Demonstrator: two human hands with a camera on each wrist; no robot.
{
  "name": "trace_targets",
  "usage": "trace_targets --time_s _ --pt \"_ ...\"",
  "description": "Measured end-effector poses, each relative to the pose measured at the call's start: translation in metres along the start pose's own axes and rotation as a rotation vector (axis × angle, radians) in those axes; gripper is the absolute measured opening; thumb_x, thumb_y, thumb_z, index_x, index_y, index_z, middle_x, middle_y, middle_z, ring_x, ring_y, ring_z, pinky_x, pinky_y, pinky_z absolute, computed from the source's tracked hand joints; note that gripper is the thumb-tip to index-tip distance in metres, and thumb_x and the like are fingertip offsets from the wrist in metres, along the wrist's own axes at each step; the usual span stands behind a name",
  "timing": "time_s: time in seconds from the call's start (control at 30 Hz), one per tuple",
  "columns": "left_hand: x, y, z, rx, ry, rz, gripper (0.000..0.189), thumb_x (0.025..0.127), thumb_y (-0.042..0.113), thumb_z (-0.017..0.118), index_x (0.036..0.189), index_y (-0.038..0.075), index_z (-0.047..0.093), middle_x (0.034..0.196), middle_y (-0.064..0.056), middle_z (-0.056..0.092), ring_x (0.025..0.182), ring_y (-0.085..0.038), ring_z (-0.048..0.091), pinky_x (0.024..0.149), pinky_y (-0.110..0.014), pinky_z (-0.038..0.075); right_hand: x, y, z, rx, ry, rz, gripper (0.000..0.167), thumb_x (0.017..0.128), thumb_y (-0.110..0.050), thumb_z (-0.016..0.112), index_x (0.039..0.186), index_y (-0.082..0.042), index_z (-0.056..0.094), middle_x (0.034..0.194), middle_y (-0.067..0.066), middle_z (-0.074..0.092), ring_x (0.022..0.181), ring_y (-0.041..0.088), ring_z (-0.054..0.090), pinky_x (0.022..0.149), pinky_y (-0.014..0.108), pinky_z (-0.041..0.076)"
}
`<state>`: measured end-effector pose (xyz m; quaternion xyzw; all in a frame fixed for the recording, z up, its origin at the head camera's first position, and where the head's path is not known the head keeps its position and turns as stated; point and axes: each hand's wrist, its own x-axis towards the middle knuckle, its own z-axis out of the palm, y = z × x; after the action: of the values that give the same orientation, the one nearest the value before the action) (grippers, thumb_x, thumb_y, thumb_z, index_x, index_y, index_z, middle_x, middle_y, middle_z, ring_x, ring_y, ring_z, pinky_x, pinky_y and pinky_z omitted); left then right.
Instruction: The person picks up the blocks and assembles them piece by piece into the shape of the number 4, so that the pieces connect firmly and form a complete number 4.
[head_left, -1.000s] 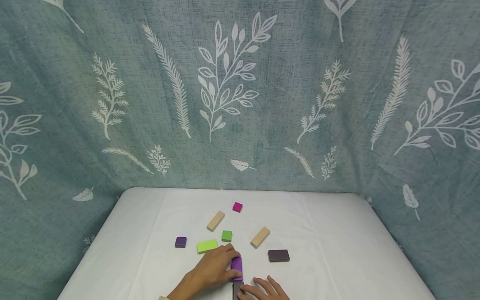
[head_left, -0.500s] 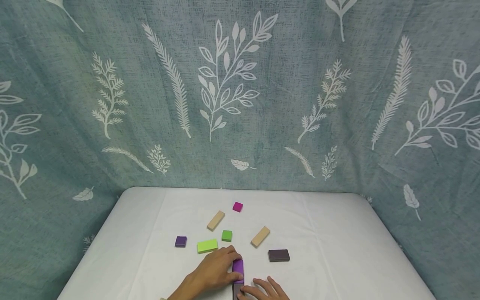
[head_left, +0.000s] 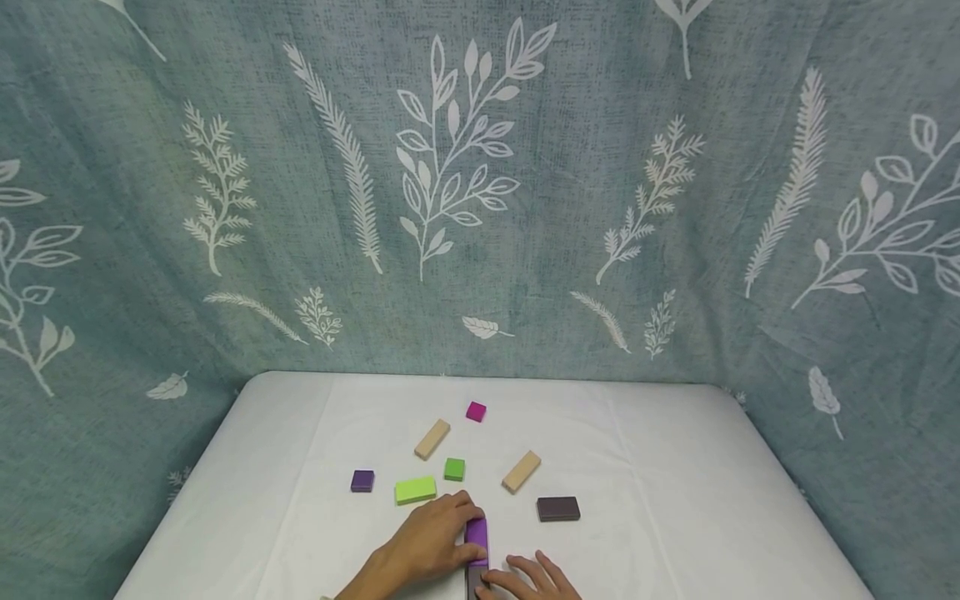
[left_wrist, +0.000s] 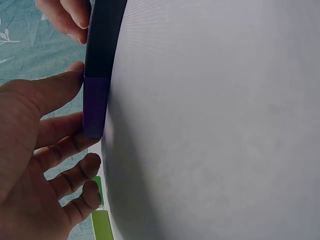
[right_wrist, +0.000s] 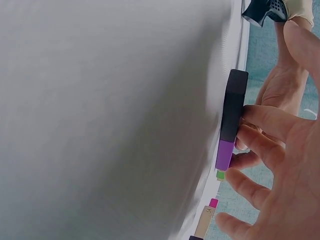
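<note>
A purple block (head_left: 477,531) lies end to end with a dark grey-brown block (head_left: 476,579) on the white table, in one straight line towards me. My left hand (head_left: 429,537) grips the purple block, its thumb near the joint and its forefingers around the far end. In the left wrist view, the ring and little fingers stay off the purple block (left_wrist: 96,106). My right hand (head_left: 531,581) rests its loosely extended fingertips against the dark block's right side. In the right wrist view, that hand's thumb is away from the dark block (right_wrist: 234,106). The head view cuts off the dark block's near end.
Beyond the hands lie a lime block (head_left: 416,491), a green square (head_left: 454,469), a dark purple square (head_left: 362,481), a magenta square (head_left: 476,412) and two wooden blocks, one left (head_left: 432,439), one right (head_left: 521,472). Another dark block (head_left: 558,509) sits right. A patterned curtain (head_left: 525,325) hangs behind.
The purple block has shifted slightly right and towards me with my left hand, lining up with the dark block. The right hand has hardly moved.
</note>
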<state>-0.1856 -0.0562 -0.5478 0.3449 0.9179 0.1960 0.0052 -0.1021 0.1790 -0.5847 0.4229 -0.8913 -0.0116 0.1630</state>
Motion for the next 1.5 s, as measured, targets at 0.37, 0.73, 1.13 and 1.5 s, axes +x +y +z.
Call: trace_targets --time_s 0.37,0.73,1.13,1.5 --pt "-0.0011 0.001 -0.0015 -0.003 0.018 0.007 0.045 0.087 0.048 0.076 0.118 0.015 0.073 0.109 0.009 0.063 0.094 -0.006 0.059 0.083 -0.026 0.051 0.0001 0.0005 0.0005 -0.019 0.034 -0.009 0.053 0.097 -0.068 0.045 0.141 -0.04 0.056 0.14 -0.019 0.051 0.127 0.014 0.052 0.095 0.05 0.05" --pt "-0.0039 0.0018 0.0007 -0.02 0.01 -0.005 0.046 0.087 0.048 0.076 0.119 0.015 0.073 0.11 0.009 0.063 0.095 -0.006 0.059 0.083 -0.027 0.051 -0.0012 -0.0015 0.0034 -0.015 0.022 -0.006 0.053 0.097 -0.069 0.044 0.141 -0.042 0.055 0.142 -0.022 0.048 0.127 0.012 0.051 0.095 0.05 0.049" --pt "-0.0039 0.0013 0.0008 0.003 0.024 0.009 0.045 0.088 0.048 0.075 0.119 0.015 0.073 0.109 0.009 0.063 0.094 -0.007 0.059 0.081 -0.026 0.051 -0.0006 -0.0001 0.0013 -0.037 0.071 -0.022 0.053 0.095 -0.068 0.051 0.141 -0.041 0.056 0.139 -0.02 0.052 0.126 0.012 0.052 0.093 0.049 0.051" --pt "-0.0046 0.0016 0.0006 0.008 0.026 0.009 0.046 0.088 0.049 0.075 0.12 0.015 0.072 0.111 0.008 0.063 0.095 -0.008 0.06 0.081 -0.026 0.052 -0.0008 0.0 0.0007 -0.031 0.069 -0.023 0.055 0.094 -0.069 0.05 0.141 -0.04 0.057 0.14 -0.02 0.051 0.126 0.011 0.052 0.093 0.048 0.051"
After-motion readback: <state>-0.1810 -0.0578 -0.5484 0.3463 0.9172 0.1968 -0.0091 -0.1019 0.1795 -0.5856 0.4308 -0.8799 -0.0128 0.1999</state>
